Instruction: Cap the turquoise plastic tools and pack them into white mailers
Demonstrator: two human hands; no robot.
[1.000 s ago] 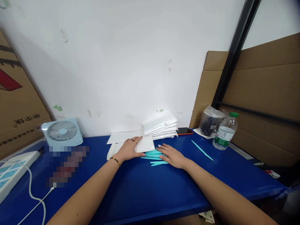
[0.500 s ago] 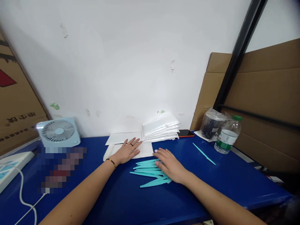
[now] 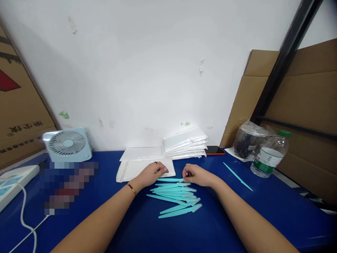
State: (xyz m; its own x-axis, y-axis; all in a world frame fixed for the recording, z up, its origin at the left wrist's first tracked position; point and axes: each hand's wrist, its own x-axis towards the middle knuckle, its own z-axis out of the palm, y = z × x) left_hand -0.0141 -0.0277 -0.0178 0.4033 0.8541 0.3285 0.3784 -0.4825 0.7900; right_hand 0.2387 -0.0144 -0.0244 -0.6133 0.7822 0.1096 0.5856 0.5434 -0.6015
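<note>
Several turquoise eyebrow razors (image 3: pixel 175 194) lie in a loose fanned row on the blue table, their heads to the right. My right hand (image 3: pixel 197 175) is closed in a pinch at the head of the farthest razor (image 3: pixel 170 180). My left hand (image 3: pixel 152 173) rests on the front right part of a white padded envelope (image 3: pixel 137 168), its fingers drawn together against the thumb. Whether those fingertips grip the envelope or something small is hidden. One more razor (image 3: pixel 238 176) lies apart, to the right of my right hand.
A stack of white envelopes (image 3: pixel 184 142) leans near the wall, with a phone (image 3: pixel 215 150) beside it. To the right stand a water bottle (image 3: pixel 270 156) and a bagged dark item (image 3: pixel 244 142). A small fan (image 3: pixel 68 144) and a power strip (image 3: pixel 15 181) are on the left.
My left hand has gone from flat and spread to curled on the envelope. My right hand has drawn off the razor pile and pinched the far razor's head. The view has shifted slightly left.
</note>
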